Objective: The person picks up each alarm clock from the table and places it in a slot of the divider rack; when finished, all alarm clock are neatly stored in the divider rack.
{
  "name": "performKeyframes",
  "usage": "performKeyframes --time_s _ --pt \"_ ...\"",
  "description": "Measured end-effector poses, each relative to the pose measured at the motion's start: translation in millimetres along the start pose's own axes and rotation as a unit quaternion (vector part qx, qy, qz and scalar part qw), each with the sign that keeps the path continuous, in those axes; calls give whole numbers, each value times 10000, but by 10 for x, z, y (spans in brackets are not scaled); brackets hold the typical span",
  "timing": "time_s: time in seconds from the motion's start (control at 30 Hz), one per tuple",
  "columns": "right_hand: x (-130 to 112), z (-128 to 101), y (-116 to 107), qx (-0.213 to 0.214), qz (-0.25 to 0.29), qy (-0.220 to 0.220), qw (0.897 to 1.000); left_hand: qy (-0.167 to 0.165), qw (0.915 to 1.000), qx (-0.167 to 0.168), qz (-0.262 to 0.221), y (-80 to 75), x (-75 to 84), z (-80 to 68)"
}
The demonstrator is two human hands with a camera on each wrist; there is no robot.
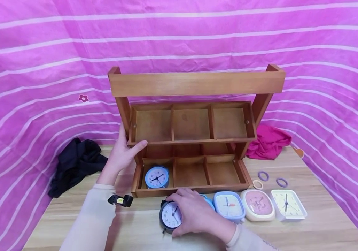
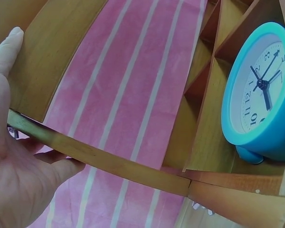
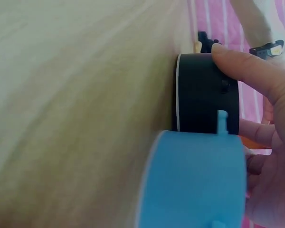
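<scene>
Black clock (image 1: 170, 215) in right hand's (image 1: 194, 216) grip, left hand (image 1: 123, 153) clasping wooden rack (image 1: 194, 83), blue clock (image 1: 229, 205) alongside.

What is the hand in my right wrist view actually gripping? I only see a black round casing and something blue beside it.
Observer: The right hand grips a round black alarm clock with a white face, lying on the wooden table.
Operator: And the left hand?
Observer: The left hand holds the left end of the wooden two-tier compartment shelf.
Operator: Anything in the shelf?
Observer: One round blue alarm clock, in the lower tier's left compartment.
</scene>
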State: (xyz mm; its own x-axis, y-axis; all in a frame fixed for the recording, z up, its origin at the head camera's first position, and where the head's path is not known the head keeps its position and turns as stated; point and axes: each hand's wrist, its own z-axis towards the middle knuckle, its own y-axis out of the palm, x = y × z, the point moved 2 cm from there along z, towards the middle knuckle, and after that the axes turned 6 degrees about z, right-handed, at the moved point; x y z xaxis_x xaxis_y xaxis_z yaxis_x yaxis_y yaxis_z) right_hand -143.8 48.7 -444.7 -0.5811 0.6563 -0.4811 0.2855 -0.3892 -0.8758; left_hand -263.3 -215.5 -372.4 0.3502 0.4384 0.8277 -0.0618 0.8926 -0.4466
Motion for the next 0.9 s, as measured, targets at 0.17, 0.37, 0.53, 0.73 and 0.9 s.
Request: performKeyframes --time_s 0.17,0.37,0.53,0.73,0.9 --pt "-42 4 -104 -22 257 -125 9996 -3 10000 -16 -34 12 10 22" --pt "-142 39 -222 -45 231 -265 9994 -71 10000 -30 32 9 -9 17" --pt "-173 61 -305 4 253 -177 9995 -68 9999 -63 -40 23 -16 18" --pt "-177 75 -382 131 495 -51 9987 -72 9999 -69 -49 24 -25 14" --pt "-171 106 -442 206 637 37 9977 58 9999 -55 -76 6 -25 17"
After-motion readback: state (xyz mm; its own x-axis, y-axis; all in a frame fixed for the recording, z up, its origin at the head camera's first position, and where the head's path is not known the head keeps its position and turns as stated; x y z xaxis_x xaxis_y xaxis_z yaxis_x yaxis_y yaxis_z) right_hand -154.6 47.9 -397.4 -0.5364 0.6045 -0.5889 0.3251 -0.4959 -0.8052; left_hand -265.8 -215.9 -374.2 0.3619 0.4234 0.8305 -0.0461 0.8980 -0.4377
